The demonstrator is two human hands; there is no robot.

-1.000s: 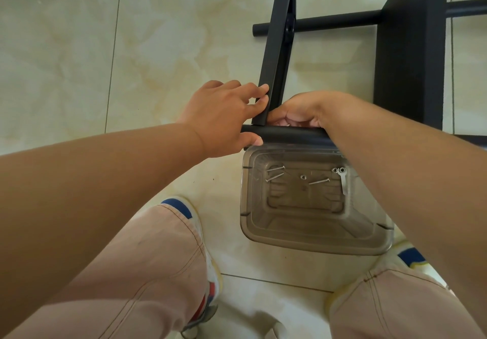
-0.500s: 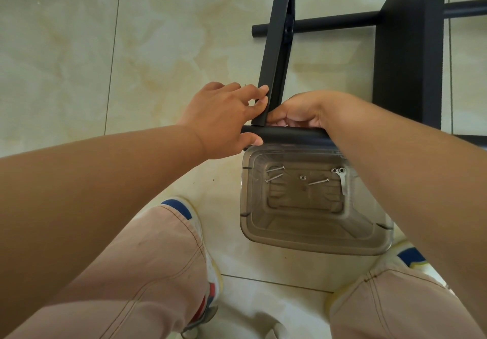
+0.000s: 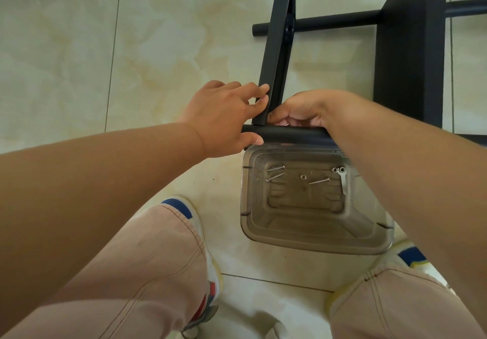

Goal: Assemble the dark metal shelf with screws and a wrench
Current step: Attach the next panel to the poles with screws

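**Holding the joint where bar meets tube**

Because the dark metal shelf (image 3: 411, 49) is rigid painted steel, we judge it will not flex under our grips; it should feel fairly heavy as a whole, with smooth faces that may slip under dry fingers. It lies on the tiled floor (image 3: 79, 62) just ahead of both grips. Our left hand (image 3: 224, 120) wraps the joint: fingers curled against the flat upright bar (image 3: 276, 49), thumb pressed under the round tube (image 3: 290, 134) that crosses below it. Our right hand (image 3: 303, 112), just beside the left grip on the far side of the bar, has its fingers curled in at the joint, pinching something pale and small; we cannot tell what it is.

Below both grips, touching the tube's near side, sits a clear plastic tub (image 3: 311, 244) with loose screws (image 3: 275, 172), nuts and a small wrench (image 3: 343, 180).

We think the best hold is close to the joint, as here, where bar and tube brace each other. The small fasteners are slick and easily dropped, so pinching them by the shank seems wise.
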